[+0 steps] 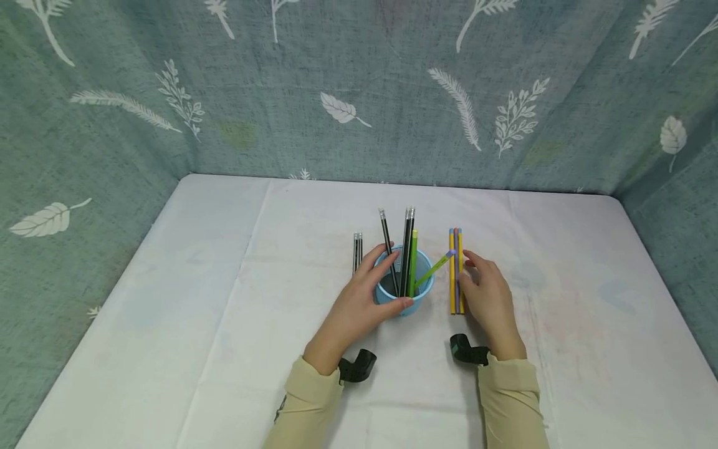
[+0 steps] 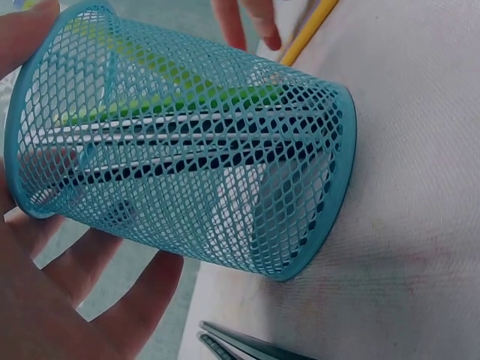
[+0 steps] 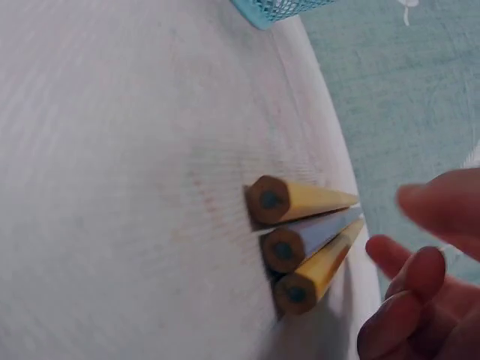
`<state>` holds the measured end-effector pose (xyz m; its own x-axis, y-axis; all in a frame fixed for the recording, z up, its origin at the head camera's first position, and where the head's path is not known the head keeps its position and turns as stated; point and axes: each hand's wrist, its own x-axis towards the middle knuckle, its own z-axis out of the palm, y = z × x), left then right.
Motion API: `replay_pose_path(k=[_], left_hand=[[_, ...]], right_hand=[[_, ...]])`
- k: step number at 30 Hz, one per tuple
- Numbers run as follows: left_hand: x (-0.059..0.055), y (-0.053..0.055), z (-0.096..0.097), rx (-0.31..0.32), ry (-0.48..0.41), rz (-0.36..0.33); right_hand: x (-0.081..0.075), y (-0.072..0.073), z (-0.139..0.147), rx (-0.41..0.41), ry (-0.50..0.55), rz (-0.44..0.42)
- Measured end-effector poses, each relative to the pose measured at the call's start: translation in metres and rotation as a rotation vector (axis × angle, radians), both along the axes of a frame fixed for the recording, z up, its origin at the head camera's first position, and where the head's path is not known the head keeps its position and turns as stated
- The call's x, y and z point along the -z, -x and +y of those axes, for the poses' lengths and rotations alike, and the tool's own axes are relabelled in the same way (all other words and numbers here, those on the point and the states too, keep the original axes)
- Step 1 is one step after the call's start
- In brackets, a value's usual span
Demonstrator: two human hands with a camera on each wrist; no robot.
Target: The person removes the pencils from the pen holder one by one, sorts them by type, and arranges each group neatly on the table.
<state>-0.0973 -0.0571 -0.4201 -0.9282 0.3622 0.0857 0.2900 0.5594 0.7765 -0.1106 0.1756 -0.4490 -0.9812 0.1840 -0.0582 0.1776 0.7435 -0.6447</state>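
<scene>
1. My left hand [image 1: 359,305] is wrapped round the blue mesh pencil cup [image 1: 404,290], thumb on the near side and fingers curled on the far side, steadying it where it stands upright on the white cloth-covered table [image 1: 224,324].

2. Already standing in the cup: several black pencils [image 1: 405,249] and a green pencil [image 1: 413,259], with a second green pencil [image 1: 434,269] leaning out over the rim toward the right.

3. My right hand [image 1: 489,298] rests just right of the cup, fingers loose and spread, gripping nothing. Its fingertips [image 3: 420,262] lie close beside three pencils [image 1: 456,274] that sit on the cloth side by side, two yellow with a lilac one between; whether the fingers touch them I cannot tell.

4. Just left of the cup, beyond my left hand, a small bundle of dark pencils [image 1: 357,249] also lies flat on the cloth.

5. By my reckoning the sorting is past halfway: about half a dozen pencils are in, while the three to the right and the bundle to the left remain outside.
</scene>
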Motion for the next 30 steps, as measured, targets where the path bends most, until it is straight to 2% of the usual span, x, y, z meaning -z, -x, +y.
replay_pose_path(k=[5, 12, 15, 23, 30], left_hand=[[0.0, 0.0, -0.001, -0.008, -0.002, 0.002], [0.002, 0.0, -0.001, -0.009, -0.007, 0.004], [0.003, 0.0, -0.002, -0.008, -0.007, 0.004], [0.004, 0.0, -0.001, -0.014, 0.001, 0.023], [0.004, 0.0, -0.001, -0.01, -0.015, 0.012]], right_hand=[[-0.005, 0.0, -0.002, -0.006, 0.052, 0.05], [-0.007, -0.003, -0.01, -0.086, 0.113, 0.029], [-0.009, -0.004, -0.016, -0.116, 0.119, 0.064], [-0.014, -0.004, -0.029, -0.149, 0.193, 0.234], [-0.015, -0.007, -0.033, -0.204, 0.353, 0.27]])
